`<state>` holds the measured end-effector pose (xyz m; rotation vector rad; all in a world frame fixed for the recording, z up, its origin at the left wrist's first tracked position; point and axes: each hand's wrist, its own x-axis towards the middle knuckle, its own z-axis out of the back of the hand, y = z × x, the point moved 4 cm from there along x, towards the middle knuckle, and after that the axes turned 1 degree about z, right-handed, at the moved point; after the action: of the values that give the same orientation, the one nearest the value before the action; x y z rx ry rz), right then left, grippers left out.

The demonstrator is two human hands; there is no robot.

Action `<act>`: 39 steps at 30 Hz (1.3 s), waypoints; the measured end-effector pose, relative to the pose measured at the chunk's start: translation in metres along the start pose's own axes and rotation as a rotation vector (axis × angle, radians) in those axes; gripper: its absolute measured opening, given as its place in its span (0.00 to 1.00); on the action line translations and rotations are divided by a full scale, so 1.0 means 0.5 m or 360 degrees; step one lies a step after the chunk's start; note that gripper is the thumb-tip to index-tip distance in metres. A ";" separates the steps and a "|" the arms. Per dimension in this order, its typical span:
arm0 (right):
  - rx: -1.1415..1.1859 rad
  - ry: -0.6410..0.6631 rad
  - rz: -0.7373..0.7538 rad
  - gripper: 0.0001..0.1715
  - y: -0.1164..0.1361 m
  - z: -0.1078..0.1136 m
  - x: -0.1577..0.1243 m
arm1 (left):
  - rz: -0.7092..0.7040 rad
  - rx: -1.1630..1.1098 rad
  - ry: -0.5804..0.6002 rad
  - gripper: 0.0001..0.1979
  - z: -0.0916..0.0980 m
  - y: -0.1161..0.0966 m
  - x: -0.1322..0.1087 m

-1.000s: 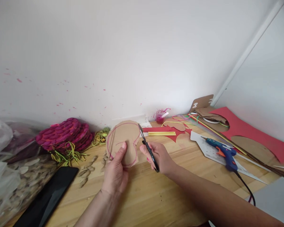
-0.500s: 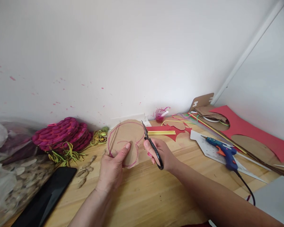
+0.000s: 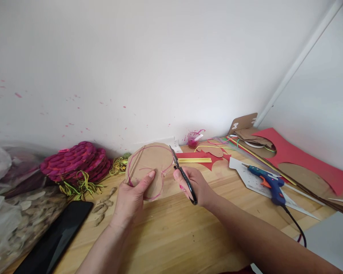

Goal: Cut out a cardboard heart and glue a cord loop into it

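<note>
Right now, from my distant seat, I have the phone (image 3: 57, 236) nearest, lying on the wooden table (image 3: 171, 239) at lower left, beside a clear plastic bag (image 3: 14, 224). Ahead, my left hand (image 3: 134, 198) pinches the cardboard (image 3: 150, 158), thumb flat on its face and the other fingers mostly hidden beneath. The cardboard is held above the table in front of me, tilted, with a rounded pink outline on it. My right hand (image 3: 193, 186) has its fingers curled around the handles of the scissors (image 3: 186, 178); the blades point away from me at the cardboard's right edge, and I cannot tell whether they bite into it. Peanuts (image 3: 103, 207) lie left of my left hand. Well to the right, the glue gun (image 3: 267, 180) rests on white paper (image 3: 240, 169). Farther off I see magenta mats (image 3: 74, 161) stacked at left, a yellow strip (image 3: 194, 160) on red paper (image 3: 180, 155), and a cup (image 3: 193, 141) near the pink-spattered wall (image 3: 160, 64).
</note>
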<state>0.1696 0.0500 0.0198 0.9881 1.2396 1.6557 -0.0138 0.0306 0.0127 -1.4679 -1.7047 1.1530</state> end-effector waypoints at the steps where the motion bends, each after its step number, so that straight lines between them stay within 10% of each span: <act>1: -0.0007 0.0002 0.0003 0.31 0.002 0.000 0.000 | 0.0000 0.0010 0.0011 0.25 0.001 -0.002 0.001; 39: -0.0247 0.0002 -0.0017 0.33 0.010 -0.004 -0.007 | 0.0104 0.0261 -0.0009 0.25 0.026 -0.082 0.019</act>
<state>0.1681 0.0453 0.0236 0.8838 1.0968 1.7166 -0.0453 0.0366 0.0427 -1.4291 -1.5361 1.3005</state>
